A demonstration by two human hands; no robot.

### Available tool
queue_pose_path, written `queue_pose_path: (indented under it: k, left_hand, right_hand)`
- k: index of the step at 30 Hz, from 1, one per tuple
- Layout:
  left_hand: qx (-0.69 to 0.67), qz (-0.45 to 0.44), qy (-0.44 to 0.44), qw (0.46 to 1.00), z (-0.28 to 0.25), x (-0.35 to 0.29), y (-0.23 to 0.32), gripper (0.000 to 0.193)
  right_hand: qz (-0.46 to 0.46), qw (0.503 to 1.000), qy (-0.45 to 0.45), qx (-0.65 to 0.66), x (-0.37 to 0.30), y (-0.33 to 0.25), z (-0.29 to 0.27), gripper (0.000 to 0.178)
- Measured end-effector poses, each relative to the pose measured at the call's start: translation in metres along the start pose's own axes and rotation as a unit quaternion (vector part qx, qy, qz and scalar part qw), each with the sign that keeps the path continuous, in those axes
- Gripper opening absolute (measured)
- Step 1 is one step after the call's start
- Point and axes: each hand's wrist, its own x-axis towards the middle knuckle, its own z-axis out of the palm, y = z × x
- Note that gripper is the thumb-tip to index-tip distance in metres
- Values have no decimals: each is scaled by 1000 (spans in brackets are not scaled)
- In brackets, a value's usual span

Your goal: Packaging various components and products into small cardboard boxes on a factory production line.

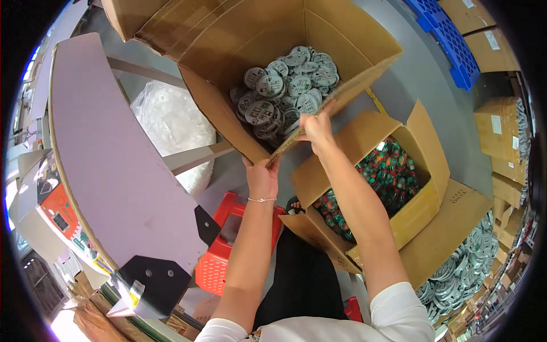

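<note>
In front of me stands a large brown cardboard box (245,43), open at the top. Many round grey-white printed discs (270,85) lie heaped inside it. Both my hands grip the near rim of this box. My left hand (263,178) is closed around the rim at the near corner, a thin bracelet on its wrist. Further right along the same edge, my right hand (317,130) has its fingers hooked over the cardboard. Below my right forearm sits a smaller open carton (364,134) filled with small red and green wrapped items (393,171).
A pale curved tabletop (108,154) runs along my left, with a clear plastic bag (171,122) beneath it. A red plastic stool (213,273) stands by my legs. At right are a blue pallet (450,43), stacked cartons (498,131) and a pile of grey-white rings (464,262).
</note>
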Motion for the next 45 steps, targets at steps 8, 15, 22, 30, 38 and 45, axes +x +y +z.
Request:
queue_pose_path:
  k: [8, 15, 22, 30, 38, 45]
  left_hand:
    - [-43, 5, -36, 998, 0, 70, 22, 75]
    - [-24, 32, -2, 999, -8, 145, 29, 35]
    - [37, -11, -22, 999, -11, 157, 48, 28]
    - [104, -33, -29, 994, 6, 31, -39, 70]
    - [784, 127, -276, 541, -90, -4, -183, 58]
    - [816, 166, -248, 495, -61, 25, -227, 44]
  right_hand:
    - [-31, 997, -40, -57, 44, -33, 55, 110]
    - [-20, 995, -94, 11, 92, -18, 69, 118]
    - [-212, 969, -70, -105, 36, 46, 0, 80]
    - [-229, 701, 183, -649, -145, 221, -276, 20]
    - [68, 759, 29, -647, -283, 172, -329, 40]
    - [-83, 741, 458, -483, -344, 186, -374, 57]
